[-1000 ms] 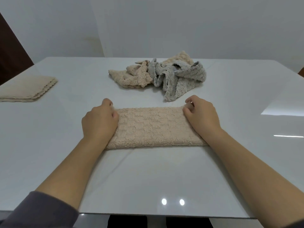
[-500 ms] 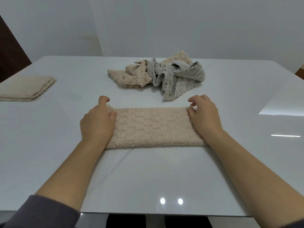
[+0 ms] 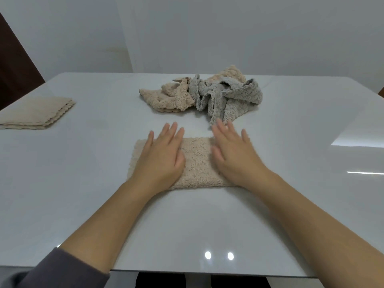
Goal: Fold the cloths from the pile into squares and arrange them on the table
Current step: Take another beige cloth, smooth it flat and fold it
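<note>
A beige fluffy cloth (image 3: 196,161), folded into a strip, lies flat on the white table (image 3: 187,221) in front of me. My left hand (image 3: 161,156) lies flat on its left half with straight fingers. My right hand (image 3: 233,157) lies flat on its right half, fingers spread and slightly blurred. Both hands cover much of the cloth. Behind it sits the pile (image 3: 203,96) of crumpled beige and grey cloths. A folded beige square (image 3: 35,112) rests at the table's far left.
A wall stands behind the table's far edge. A dark brown panel (image 3: 14,67) shows at the upper left. The table's near edge (image 3: 207,273) runs just below my forearms.
Both hands left the ends of the strip, opened, and moved inward onto its top, palms down. The cloth stays in the same place.
</note>
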A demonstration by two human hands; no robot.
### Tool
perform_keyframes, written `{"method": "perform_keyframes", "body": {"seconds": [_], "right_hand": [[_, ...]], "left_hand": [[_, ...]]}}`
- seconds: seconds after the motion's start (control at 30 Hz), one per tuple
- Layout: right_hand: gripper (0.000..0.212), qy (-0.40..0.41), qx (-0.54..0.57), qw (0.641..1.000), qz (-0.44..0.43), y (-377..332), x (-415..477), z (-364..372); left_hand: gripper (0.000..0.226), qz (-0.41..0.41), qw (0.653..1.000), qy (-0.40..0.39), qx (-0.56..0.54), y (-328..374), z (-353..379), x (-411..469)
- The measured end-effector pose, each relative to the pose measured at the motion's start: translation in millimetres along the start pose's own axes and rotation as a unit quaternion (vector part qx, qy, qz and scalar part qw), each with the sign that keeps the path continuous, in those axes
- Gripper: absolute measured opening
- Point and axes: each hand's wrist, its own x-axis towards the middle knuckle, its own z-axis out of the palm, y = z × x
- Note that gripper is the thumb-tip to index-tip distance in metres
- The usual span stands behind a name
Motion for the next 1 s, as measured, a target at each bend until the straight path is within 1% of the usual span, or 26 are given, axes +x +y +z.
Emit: {"method": "perform_keyframes", "body": {"seconds": [0.07, 0.13, 0.33, 0.57, 0.67, 0.77, 0.83, 0.9, 1.0], "right_hand": [[0.062, -0.075, -0.028, 0.997, -0.012, -3.4, -1.4, 11.8], [0.064, -0.098, -0.047, 0.994, -0.008, -0.2, -0.7, 17.9], [0.066, -0.093, -0.042, 0.995, 0.012, 5.5, -2.8, 20.3], [0.063, -0.081, -0.046, 0.994, 0.062, 12.5, -11.7, 18.9], [0.062, -0.081, -0.038, 0.994, 0.065, 9.3, -13.5, 17.6], [0.057, -0.070, 0.002, 0.996, 0.055, 10.3, -11.6, 8.5], [0.049, -0.034, 0.046, 0.997, 0.054, 16.6, -4.6, -0.9], [0.044, 0.001, 0.043, 0.997, 0.062, 28.1, 5.3, -9.1], [0.037, 0.018, 0.004, 0.997, 0.080, 48.4, 16.8, -14.2]], "left_hand": [[0.063, 0.006, 0.998, -0.065, 0.016, -3.2, 7.0, -1.4], [0.061, -0.006, 0.995, -0.098, 0.036, -7.6, 10.8, -0.9], [0.060, -0.027, 0.993, -0.105, 0.051, -12.8, 8.9, -3.2], [0.062, -0.080, 0.990, -0.111, 0.027, -35.1, 3.5, -9.5], [0.055, -0.092, 0.992, -0.086, -0.025, -36.6, -1.3, -9.1], [0.045, -0.113, 0.992, 0.004, -0.054, -48.8, -9.6, -5.5], [0.038, -0.122, 0.991, 0.041, -0.041, -58.5, -15.4, -0.4], [0.032, -0.131, 0.990, 0.035, -0.028, -63.2, -20.0, 4.8], [0.019, -0.127, 0.992, 0.015, -0.020, -65.5, -23.5, 12.7]]}}
